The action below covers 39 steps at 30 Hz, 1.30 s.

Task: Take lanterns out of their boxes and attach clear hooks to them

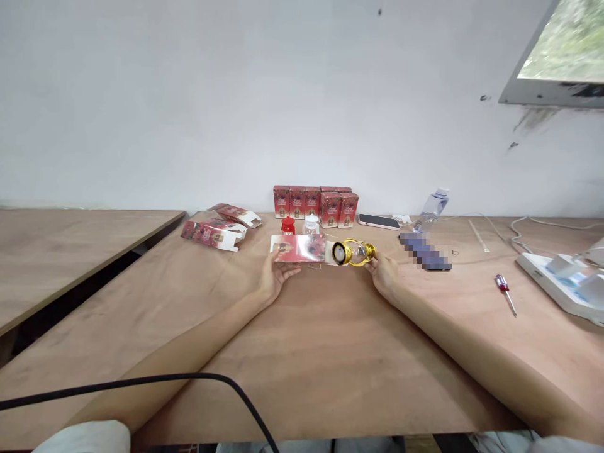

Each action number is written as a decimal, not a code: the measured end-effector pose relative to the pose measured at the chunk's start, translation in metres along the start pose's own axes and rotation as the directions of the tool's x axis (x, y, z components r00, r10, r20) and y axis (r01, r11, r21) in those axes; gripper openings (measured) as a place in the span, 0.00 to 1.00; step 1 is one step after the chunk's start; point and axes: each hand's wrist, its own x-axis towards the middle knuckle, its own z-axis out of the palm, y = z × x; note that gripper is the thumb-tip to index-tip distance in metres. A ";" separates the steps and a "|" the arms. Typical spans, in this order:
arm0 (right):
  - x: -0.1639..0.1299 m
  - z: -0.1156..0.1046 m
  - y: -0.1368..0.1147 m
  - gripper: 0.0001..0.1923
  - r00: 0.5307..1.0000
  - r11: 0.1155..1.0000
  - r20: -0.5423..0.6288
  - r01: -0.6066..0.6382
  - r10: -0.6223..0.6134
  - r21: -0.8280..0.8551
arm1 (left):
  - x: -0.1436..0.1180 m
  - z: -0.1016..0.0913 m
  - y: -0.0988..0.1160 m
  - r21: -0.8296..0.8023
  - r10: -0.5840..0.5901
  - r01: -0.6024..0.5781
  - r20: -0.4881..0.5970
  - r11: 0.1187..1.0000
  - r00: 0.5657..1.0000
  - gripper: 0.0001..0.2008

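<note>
Apparently the packing step was in hand: the left hand (274,280) grasped a red carton (302,248) lying on the table (330,352), and the right hand (384,274) grasped a gold lantern (353,252) at its open end. Next, I judged, careful alignment was needed.

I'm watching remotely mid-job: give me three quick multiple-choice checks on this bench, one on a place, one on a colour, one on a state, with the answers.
1. Where does the screwdriver lie?
A. right of the right hand
B. beside the left hand
C. on the boxes

2. What colour is the small lantern at the right hand?
A. blue
B. gold
C. black

3. How is the red box at the left hand?
A. standing upright
B. crushed flat
C. lying on its side, end flap open

Answers: A, it lies on the table toward the right edge; B, its metal shines gold; C, its open end faces the lantern.
</note>
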 end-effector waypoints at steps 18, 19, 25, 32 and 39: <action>0.075 0.080 -0.060 0.14 0.865 0.306 0.337 0.457 -0.373 -0.835 | 0.005 -0.005 0.002 -0.055 -0.011 0.022 0.186 0.998 0.982 0.22; 0.075 0.087 -0.060 0.13 0.857 0.228 0.379 0.469 -0.349 -0.853 | 0.004 -0.005 0.002 -0.041 -0.015 0.024 0.213 0.999 0.977 0.22; 0.063 0.112 -0.055 0.12 0.812 -0.068 0.527 0.528 -0.250 -0.846 | 0.000 -0.009 0.002 0.022 -0.107 0.105 0.325 0.994 0.940 0.23; 0.060 0.117 -0.056 0.14 0.778 -0.246 0.598 0.551 -0.192 -0.797 | 0.001 -0.009 0.002 -0.005 -0.157 0.165 0.292 0.986 0.944 0.21; 0.065 0.115 -0.058 0.12 0.835 -0.179 0.533 0.508 -0.139 -0.842 | -0.010 -0.009 0.002 0.064 -0.196 0.186 0.395 0.981 0.898 0.23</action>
